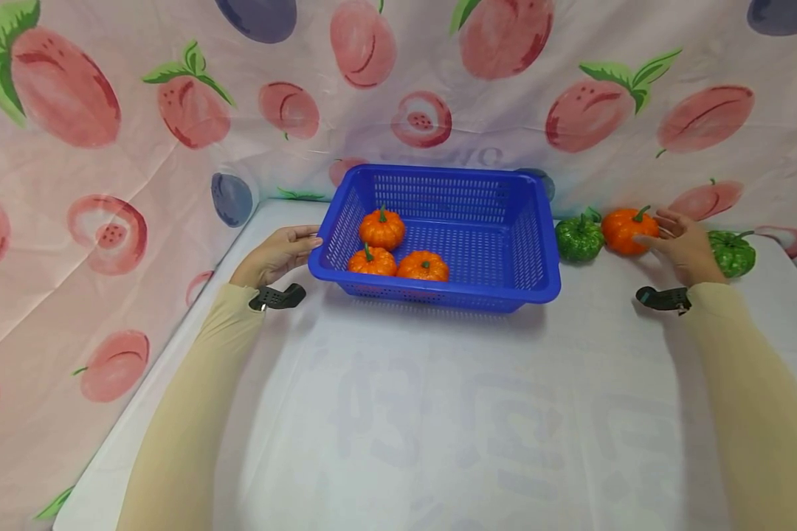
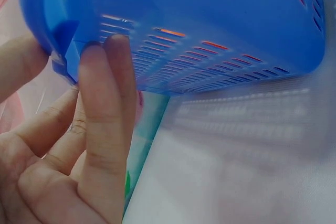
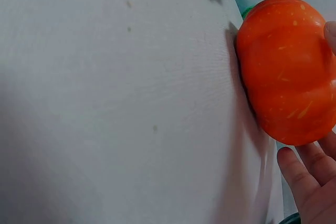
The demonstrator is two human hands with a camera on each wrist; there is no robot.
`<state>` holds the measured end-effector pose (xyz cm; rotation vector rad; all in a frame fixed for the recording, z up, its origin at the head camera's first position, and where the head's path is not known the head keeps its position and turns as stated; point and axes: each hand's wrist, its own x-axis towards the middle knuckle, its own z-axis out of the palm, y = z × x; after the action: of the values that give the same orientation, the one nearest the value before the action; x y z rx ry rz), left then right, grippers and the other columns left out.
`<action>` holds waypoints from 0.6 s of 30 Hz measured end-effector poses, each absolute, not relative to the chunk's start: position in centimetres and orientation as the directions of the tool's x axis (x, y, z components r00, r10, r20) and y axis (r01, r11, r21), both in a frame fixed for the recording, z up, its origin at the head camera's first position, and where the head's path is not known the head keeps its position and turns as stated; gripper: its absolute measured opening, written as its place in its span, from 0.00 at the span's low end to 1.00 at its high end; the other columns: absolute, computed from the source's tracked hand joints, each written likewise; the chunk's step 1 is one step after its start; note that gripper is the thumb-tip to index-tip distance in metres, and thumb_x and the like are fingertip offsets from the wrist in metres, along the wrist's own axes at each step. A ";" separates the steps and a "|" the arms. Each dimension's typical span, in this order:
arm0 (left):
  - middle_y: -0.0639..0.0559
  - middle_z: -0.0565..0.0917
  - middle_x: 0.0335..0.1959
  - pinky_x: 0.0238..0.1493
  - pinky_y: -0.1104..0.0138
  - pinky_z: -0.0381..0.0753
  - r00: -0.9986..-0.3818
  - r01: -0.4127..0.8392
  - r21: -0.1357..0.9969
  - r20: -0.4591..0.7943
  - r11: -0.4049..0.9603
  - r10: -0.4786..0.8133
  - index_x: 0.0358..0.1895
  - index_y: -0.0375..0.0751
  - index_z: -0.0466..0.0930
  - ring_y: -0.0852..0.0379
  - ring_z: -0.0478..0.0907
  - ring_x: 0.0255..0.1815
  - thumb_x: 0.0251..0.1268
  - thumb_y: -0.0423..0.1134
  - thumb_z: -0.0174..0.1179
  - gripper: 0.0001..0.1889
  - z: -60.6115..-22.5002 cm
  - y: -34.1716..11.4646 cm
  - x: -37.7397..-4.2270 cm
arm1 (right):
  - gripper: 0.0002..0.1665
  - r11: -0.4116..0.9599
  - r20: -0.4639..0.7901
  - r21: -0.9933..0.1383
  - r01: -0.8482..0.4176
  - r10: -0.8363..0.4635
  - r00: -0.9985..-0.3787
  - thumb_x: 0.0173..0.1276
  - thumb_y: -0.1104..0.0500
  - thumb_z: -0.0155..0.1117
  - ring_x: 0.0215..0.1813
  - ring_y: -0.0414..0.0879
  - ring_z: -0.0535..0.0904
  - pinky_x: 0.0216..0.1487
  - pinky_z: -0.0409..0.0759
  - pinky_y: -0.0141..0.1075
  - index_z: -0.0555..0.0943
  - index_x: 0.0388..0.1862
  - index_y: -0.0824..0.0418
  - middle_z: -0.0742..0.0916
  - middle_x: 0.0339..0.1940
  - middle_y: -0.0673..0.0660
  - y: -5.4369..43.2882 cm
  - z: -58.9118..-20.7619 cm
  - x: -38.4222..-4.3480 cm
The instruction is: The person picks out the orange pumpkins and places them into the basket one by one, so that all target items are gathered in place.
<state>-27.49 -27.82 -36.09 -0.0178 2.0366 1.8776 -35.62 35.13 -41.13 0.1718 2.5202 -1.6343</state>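
A blue plastic basket (image 1: 438,290) stands on the table with three small orange pumpkins (image 1: 382,230) at its left side. My left hand (image 1: 280,254) holds the basket's left rim; in the left wrist view the thumb is at the rim's edge and the fingertips (image 2: 94,59) lie against the slotted wall. To the basket's right, my right hand (image 1: 687,247) has its thumb and fingers about another orange pumpkin (image 1: 624,232) on the table. In the right wrist view the thumb overlaps that pumpkin (image 3: 286,72), and some fingertips are hidden behind it.
A green pumpkin (image 1: 579,240) sits between the basket and the orange pumpkin. Another green pumpkin (image 1: 732,254) is right of my right hand, partly covered by it. White cloth (image 1: 438,413) covers the table, and a fruit-print curtain (image 1: 491,88) hangs behind and at the left.
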 end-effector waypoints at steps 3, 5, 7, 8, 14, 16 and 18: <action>0.60 0.81 0.39 0.43 0.78 0.80 -0.933 -0.246 0.963 -0.267 0.114 0.241 0.71 0.26 0.51 0.66 0.81 0.38 0.72 0.34 0.48 0.29 -36.2 -27.8 -27.5 | 0.49 0.434 -0.173 -0.886 0.164 0.019 -0.985 0.62 0.44 0.61 0.79 0.48 0.43 0.75 0.51 0.42 0.47 0.76 0.45 0.51 0.78 0.44 35.1 -41.3 -35.6; 0.60 0.81 0.39 0.43 0.78 0.80 -0.935 -0.240 0.964 -0.262 0.117 0.240 0.70 0.26 0.51 0.66 0.81 0.38 0.72 0.34 0.47 0.29 -36.2 -27.8 -27.6 | 0.50 0.444 -0.185 -0.879 0.176 0.023 -0.982 0.62 0.43 0.62 0.79 0.49 0.42 0.76 0.50 0.44 0.46 0.76 0.44 0.50 0.78 0.45 35.1 -41.5 -35.7; 0.60 0.81 0.39 0.43 0.78 0.80 -0.935 -0.237 0.964 -0.260 0.120 0.240 0.70 0.25 0.51 0.66 0.81 0.38 0.72 0.34 0.47 0.28 -36.2 -27.9 -27.6 | 0.51 0.449 -0.197 -0.873 0.191 0.035 -0.980 0.61 0.42 0.63 0.79 0.51 0.42 0.76 0.50 0.46 0.46 0.76 0.43 0.49 0.78 0.46 35.0 -41.5 -35.7; 0.60 0.81 0.39 0.43 0.78 0.80 -0.935 -0.236 0.964 -0.260 0.122 0.240 0.70 0.25 0.51 0.66 0.81 0.38 0.72 0.34 0.47 0.28 -36.2 -27.9 -27.6 | 0.51 0.453 -0.202 -0.869 0.197 0.038 -0.979 0.60 0.42 0.63 0.79 0.52 0.41 0.76 0.50 0.47 0.46 0.76 0.42 0.48 0.79 0.47 35.0 -41.6 -35.7; 0.60 0.80 0.40 0.43 0.78 0.80 -0.935 -0.240 0.962 -0.265 0.128 0.235 0.71 0.27 0.51 0.67 0.81 0.38 0.72 0.35 0.48 0.29 -36.2 -27.8 -27.6 | 0.54 0.465 -0.209 -0.860 0.209 0.053 -0.977 0.57 0.40 0.65 0.78 0.56 0.41 0.75 0.51 0.48 0.46 0.76 0.44 0.46 0.79 0.51 34.7 -41.5 -35.8; 0.60 0.80 0.41 0.43 0.78 0.80 -0.935 -0.241 0.962 -0.266 0.129 0.235 0.71 0.27 0.50 0.67 0.81 0.38 0.72 0.35 0.48 0.30 -36.2 -27.9 -27.6 | 0.55 0.469 -0.209 -0.858 0.209 0.053 -0.976 0.57 0.39 0.65 0.78 0.56 0.41 0.75 0.51 0.48 0.46 0.77 0.45 0.46 0.79 0.52 34.7 -41.4 -35.8; 0.60 0.80 0.41 0.43 0.78 0.80 -0.935 -0.243 0.962 -0.267 0.129 0.235 0.71 0.27 0.50 0.67 0.81 0.39 0.71 0.35 0.48 0.30 -36.2 -27.9 -27.6 | 0.55 0.475 -0.211 -0.855 0.211 0.054 -0.976 0.57 0.39 0.65 0.78 0.57 0.41 0.75 0.51 0.49 0.46 0.77 0.45 0.46 0.79 0.52 34.7 -41.4 -35.8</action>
<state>-27.59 -27.88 -36.24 -0.0077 2.0596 1.8644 -35.80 34.70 -41.41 0.2312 2.5616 -1.5179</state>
